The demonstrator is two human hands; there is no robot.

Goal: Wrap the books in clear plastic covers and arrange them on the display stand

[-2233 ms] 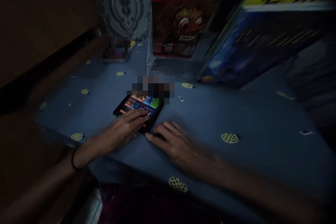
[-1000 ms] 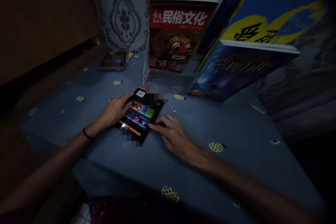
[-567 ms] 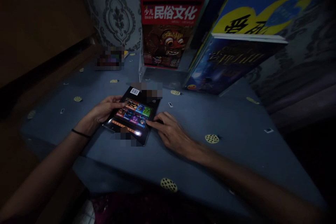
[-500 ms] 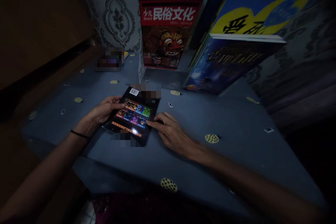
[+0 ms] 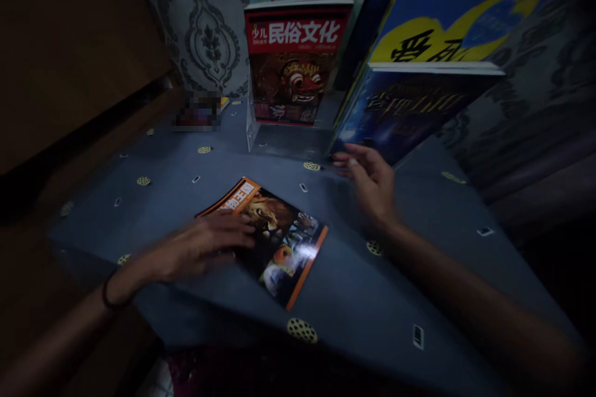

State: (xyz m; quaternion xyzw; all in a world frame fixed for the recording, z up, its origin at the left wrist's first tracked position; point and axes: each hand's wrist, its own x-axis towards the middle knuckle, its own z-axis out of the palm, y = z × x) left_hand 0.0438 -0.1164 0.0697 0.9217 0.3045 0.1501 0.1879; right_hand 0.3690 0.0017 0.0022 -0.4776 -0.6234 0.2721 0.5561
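Observation:
A thin book (image 5: 274, 236) with a lion and other animals on its dark, orange-edged cover lies face up and askew on the table. Over its left side is my left hand (image 5: 205, 242), fingers stretched out and a little blurred; whether they press on the cover I cannot tell. My right hand (image 5: 370, 183) is raised off to the right, empty, with its fingers loosely apart. Its fingertips are just in front of the lower corner of a standing dark blue book (image 5: 414, 105).
A red book (image 5: 298, 62) leans in a clear stand (image 5: 288, 139) at the back. Behind the dark blue book stands a blue and yellow book (image 5: 465, 18). A blurred-out item (image 5: 198, 111) lies at the back left. A patterned blue cloth (image 5: 410, 285) covers the table.
The book has turned over from its back cover to its lion cover and shifted right. My right hand has left it, moving right and away; my left hand has opened from its grip.

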